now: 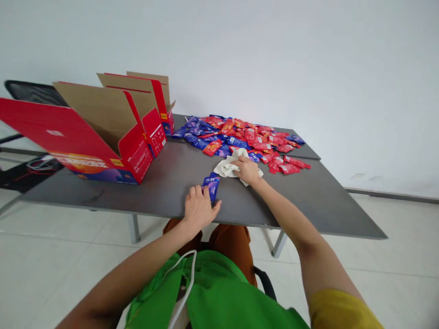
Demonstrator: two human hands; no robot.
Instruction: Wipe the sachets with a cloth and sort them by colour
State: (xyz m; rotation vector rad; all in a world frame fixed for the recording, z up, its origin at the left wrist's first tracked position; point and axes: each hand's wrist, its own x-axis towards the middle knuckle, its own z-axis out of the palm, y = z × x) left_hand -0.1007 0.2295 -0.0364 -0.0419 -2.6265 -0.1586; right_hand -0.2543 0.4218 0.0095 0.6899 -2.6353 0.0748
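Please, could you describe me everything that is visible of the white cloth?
The white cloth is slightly creamy, plain, thin and soft-looking, perhaps fabric or paper. It lies crumpled on the dark table, with raised folds and uneven edges, beside the near side of the packet pile. The right hand rests on it, fingers bent over the folds and hiding part. A corner sticks out past the hand. Whether the fingers grip it is unclear.

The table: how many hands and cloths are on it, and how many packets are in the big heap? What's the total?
Hands (left hand, right hand): 2
White cloth: 1
Heaped packets: overlapping, can't be counted
Total without packets: 3
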